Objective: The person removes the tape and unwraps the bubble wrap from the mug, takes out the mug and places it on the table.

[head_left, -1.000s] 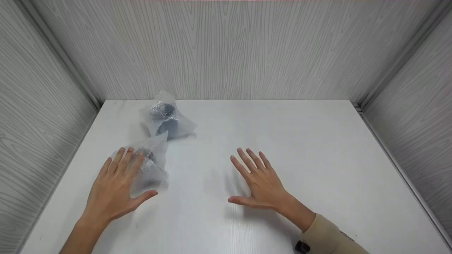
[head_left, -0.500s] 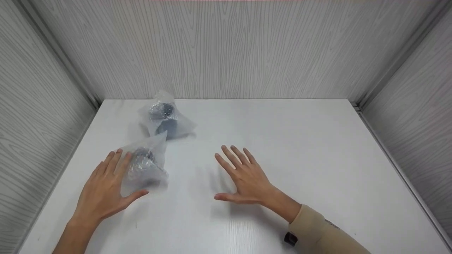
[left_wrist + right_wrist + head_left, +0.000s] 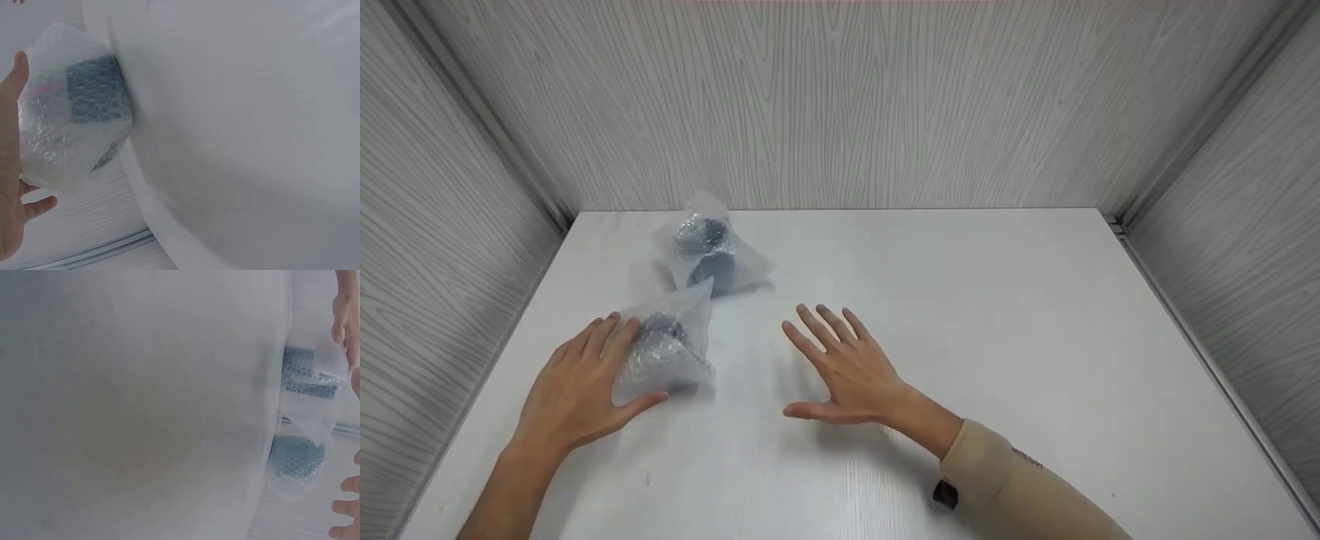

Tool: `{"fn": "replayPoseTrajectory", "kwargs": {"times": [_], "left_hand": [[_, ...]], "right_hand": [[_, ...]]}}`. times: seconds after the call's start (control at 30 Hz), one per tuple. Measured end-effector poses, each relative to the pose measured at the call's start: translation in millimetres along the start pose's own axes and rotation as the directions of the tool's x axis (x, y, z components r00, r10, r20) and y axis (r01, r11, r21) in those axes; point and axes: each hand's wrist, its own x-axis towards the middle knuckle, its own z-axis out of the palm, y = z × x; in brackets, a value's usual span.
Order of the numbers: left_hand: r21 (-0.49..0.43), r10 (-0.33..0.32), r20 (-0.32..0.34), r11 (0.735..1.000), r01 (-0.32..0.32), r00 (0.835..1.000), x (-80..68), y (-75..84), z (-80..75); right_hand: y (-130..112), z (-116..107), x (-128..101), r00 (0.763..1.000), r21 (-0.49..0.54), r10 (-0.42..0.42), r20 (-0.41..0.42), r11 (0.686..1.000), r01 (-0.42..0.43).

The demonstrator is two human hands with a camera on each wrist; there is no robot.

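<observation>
currently, two parcels of clear bubble wrap sit on the left part of a smooth white tabletop (image 3: 975,322). the nearer parcel, a crumpled, translucent bubble-wrap pouch with a dark blue-grey object inside (image 3: 666,352), lies just beside the left hand (image 3: 574,394). that hand is open, its fingers extended and its thumb held out to the side; the fingertips overlap the pouch's left edge in the head view, though whether they touch the plastic i cannot tell. from the left wrist, the wrapped object shows a dark, blocky face, and a pink stripe (image 3: 45,90) runs across the wrap.

behind it, the farther parcel, another translucent bubble-wrap pouch around a dark, rounded shape (image 3: 712,251), stands near the back edge. one pointed corner of the nearer pouch overlaps its front in the head view; contact between them is unclear.

the right hand (image 3: 847,375) is open too, fingers spread, thumb out, holding nothing. it hovers to the right of the nearer pouch, apart from it, with a soft shadow below. a beige sleeve (image 3: 1005,480) covers that forearm, and a small black item (image 3: 946,494) shows at its cuff. grey wood-grain panels (image 3: 840,105) enclose the tabletop at the back and both sides.
</observation>
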Motion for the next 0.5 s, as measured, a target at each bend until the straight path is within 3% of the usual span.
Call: {"fn": "replayPoseTrajectory", "kwargs": {"times": [0.27, 0.5], "left_hand": [[0.058, 0.036, -0.022, 0.998, -0.034, 0.999, 3.5, -5.2, 2.9], [0.132, 0.115, -0.047, 0.985, -0.108, 0.992, 7.2, -8.7, 6.3]], "right_hand": [[-5, 2, 10, 1.000, -0.042, -0.012, -0.005, 0.999, 0.012], [-7, 2, 15, 1.000, -0.055, -0.013, -0.003, 0.998, 0.013]]}}
